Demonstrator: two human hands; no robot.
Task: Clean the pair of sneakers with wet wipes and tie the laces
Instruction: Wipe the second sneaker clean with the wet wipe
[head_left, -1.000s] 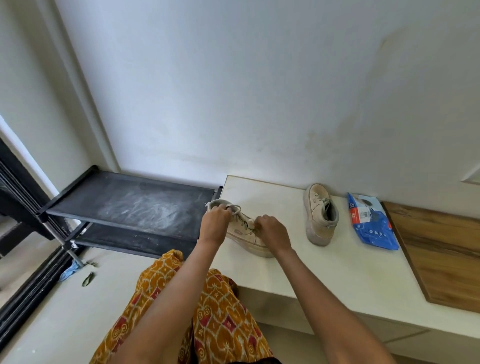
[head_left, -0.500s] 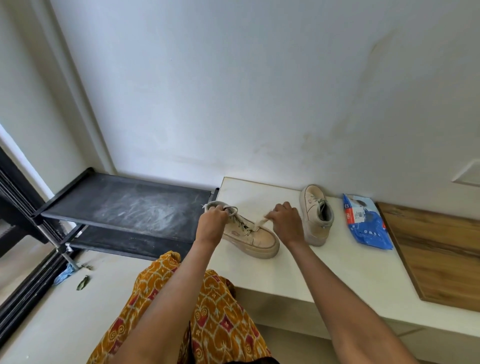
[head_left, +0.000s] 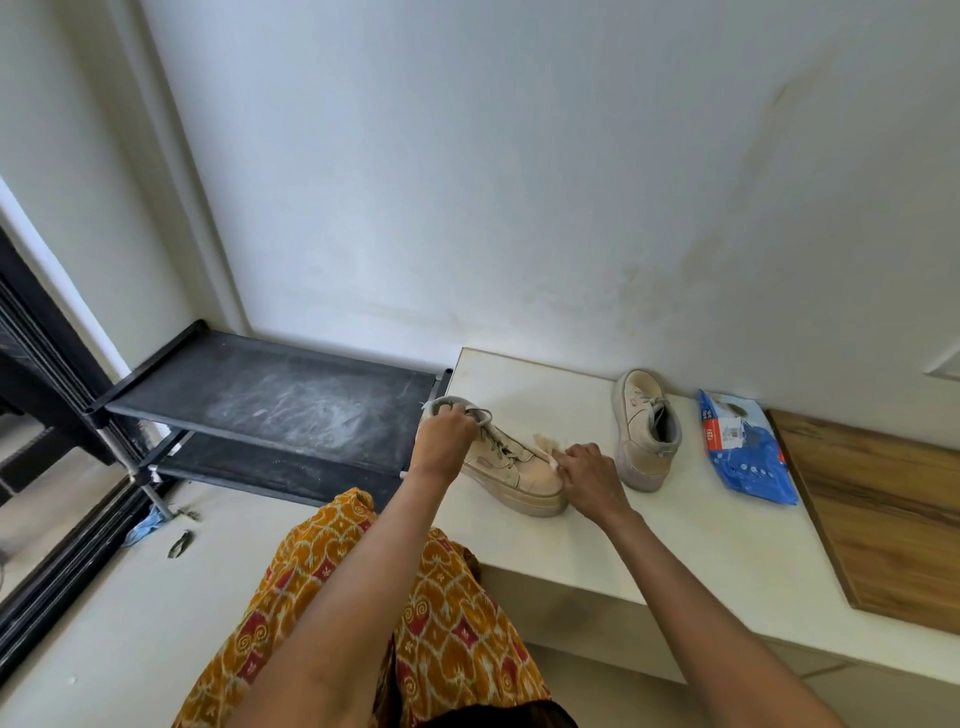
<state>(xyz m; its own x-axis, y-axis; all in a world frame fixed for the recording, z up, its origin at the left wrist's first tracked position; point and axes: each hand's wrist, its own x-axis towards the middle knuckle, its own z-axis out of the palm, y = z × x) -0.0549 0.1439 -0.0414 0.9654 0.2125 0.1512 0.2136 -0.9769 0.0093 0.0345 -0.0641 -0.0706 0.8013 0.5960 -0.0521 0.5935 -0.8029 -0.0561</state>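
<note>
A dusty black two-tier shoe rack (head_left: 270, 410) stands left of the white stone ledge (head_left: 623, 545), where the left hand (head_left: 444, 441) grips the heel collar of the near beige platform sneaker (head_left: 511, 470) and the right hand (head_left: 589, 475) pinches a crumpled white wet wipe (head_left: 549, 451) against its toe. Further right stand the second beige platform sneaker (head_left: 644, 431), a blue wet-wipe packet (head_left: 745, 449) and a brown wooden board (head_left: 883, 514). Half a second ago the right hand was up by the laces; now it sits lower, at the toe.

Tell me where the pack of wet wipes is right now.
In the head view the blue wet wipes pack lies flat on the white ledge at the right, near the wall, between the second sneaker and the wooden board.
</note>
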